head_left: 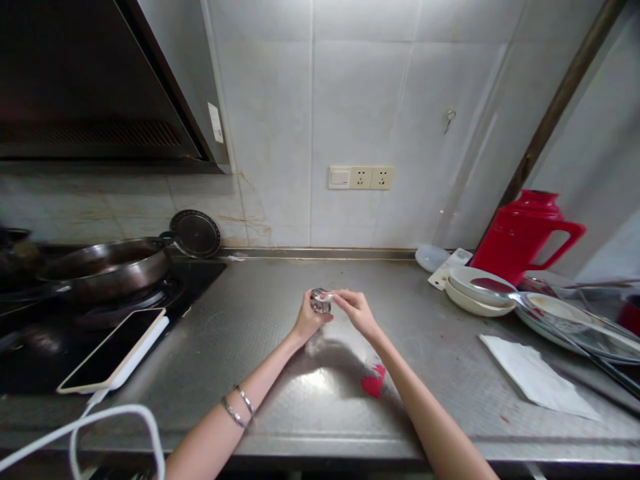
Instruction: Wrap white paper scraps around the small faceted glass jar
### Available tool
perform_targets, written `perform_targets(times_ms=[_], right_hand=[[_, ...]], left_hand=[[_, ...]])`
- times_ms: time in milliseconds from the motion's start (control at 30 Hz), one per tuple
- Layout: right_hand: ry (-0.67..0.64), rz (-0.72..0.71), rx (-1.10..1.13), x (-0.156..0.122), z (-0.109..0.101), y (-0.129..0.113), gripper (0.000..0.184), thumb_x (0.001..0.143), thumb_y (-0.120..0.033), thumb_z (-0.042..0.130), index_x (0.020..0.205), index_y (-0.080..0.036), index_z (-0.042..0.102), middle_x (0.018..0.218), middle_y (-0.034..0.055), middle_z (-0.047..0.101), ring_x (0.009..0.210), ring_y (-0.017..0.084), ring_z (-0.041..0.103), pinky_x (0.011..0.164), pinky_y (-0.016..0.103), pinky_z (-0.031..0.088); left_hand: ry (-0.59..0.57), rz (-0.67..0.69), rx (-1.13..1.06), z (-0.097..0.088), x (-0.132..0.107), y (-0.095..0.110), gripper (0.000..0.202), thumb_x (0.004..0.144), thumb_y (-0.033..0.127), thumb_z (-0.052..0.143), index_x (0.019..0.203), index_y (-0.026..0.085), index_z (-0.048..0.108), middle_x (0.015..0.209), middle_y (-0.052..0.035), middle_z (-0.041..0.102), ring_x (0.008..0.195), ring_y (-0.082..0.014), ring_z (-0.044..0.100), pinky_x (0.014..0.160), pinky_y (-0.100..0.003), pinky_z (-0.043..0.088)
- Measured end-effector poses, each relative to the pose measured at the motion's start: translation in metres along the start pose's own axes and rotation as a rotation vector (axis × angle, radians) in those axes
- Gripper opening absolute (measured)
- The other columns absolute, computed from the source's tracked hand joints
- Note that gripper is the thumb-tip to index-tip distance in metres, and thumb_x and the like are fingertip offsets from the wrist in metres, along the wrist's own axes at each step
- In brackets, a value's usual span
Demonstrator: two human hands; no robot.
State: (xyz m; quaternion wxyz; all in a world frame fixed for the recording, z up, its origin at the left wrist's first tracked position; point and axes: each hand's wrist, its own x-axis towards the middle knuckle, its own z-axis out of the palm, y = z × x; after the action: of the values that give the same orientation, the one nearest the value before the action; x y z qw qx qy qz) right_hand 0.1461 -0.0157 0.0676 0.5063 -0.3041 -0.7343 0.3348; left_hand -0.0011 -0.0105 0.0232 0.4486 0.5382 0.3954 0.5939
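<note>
Above the middle of the steel counter (270, 400), my left hand (307, 319) is closed around a small, shiny, clear-and-dark object (320, 305) that looks like glass. Its exact kind is too small to tell. My right hand (356, 308) comes in from the other side, fingers pinched on a small white piece (327, 297) at the top of that object. Whether the piece is a tissue or part of the object, I cannot tell. Below my right wrist a red patch (374, 382) shows on the counter.
Leftward, a phone (115, 350) with a white cable (115, 408) lies at the cooktop's edge beside a steel pan (113, 267). Rightward are stacked bowls (475, 303), a red thermos jug (525, 233), a plate (565, 320) with utensils and a white napkin (535, 373).
</note>
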Motion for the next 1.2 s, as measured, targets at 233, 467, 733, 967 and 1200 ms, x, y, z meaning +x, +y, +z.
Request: perform_targets(times_ms=[233, 467, 733, 967, 1200], right_hand=[[0.420, 0.166, 0.040, 0.010, -0.007, 0.023, 0.048, 0.081, -0.056, 0.050, 0.085, -0.013, 0.070, 0.070, 0.0031, 0.066, 0.063, 0.016, 0.056, 0.057, 0.024, 0.041], [0.297, 0.061, -0.077, 0.006, 0.008, 0.018, 0.041, 0.083, -0.051, 0.052, 0.089, -0.016, 0.073, 0.086, 0.0081, 0.073, 0.080, 0.022, 0.065, 0.071, 0.030, 0.050], [0.076, -0.072, -0.142, -0.002, 0.012, 0.006, 0.030, 0.088, -0.040, 0.050, 0.101, -0.025, 0.072, 0.109, 0.0054, 0.070, 0.104, 0.025, 0.065, 0.089, 0.036, 0.050], [0.057, -0.086, -0.179, -0.004, 0.007, -0.008, 0.032, 0.088, -0.042, 0.048, 0.096, -0.025, 0.073, 0.100, 0.0062, 0.073, 0.096, 0.025, 0.067, 0.083, 0.035, 0.052], [0.081, -0.049, -0.124, -0.002, 0.004, -0.001, 0.035, 0.087, -0.045, 0.049, 0.092, -0.021, 0.075, 0.085, 0.0069, 0.075, 0.077, 0.023, 0.069, 0.068, 0.030, 0.051]], left_hand=[[-0.047, 0.043, 0.104, 0.000, -0.002, 0.002, 0.067, 0.048, 0.007, 0.070, 0.108, 0.017, 0.043, 0.091, 0.0001, 0.056, 0.077, -0.0135, 0.056, 0.073, -0.026, 0.044], [-0.095, 0.081, 0.162, 0.005, -0.007, 0.003, 0.068, 0.046, 0.002, 0.070, 0.107, 0.017, 0.045, 0.094, -0.0018, 0.057, 0.083, -0.0165, 0.057, 0.077, -0.029, 0.045], [-0.163, 0.066, 0.019, 0.007, -0.009, 0.004, 0.064, 0.051, 0.008, 0.073, 0.108, 0.017, 0.045, 0.090, -0.0022, 0.061, 0.080, -0.0172, 0.061, 0.072, -0.029, 0.048], [-0.157, 0.050, -0.016, 0.011, -0.012, 0.001, 0.059, 0.056, 0.018, 0.078, 0.106, 0.016, 0.049, 0.095, -0.0055, 0.065, 0.083, -0.0195, 0.063, 0.076, -0.033, 0.049], [-0.109, -0.029, -0.055, 0.016, -0.014, 0.005, 0.054, 0.054, 0.027, 0.081, 0.098, 0.015, 0.051, 0.085, -0.0025, 0.063, 0.075, -0.0159, 0.060, 0.069, -0.028, 0.047]])
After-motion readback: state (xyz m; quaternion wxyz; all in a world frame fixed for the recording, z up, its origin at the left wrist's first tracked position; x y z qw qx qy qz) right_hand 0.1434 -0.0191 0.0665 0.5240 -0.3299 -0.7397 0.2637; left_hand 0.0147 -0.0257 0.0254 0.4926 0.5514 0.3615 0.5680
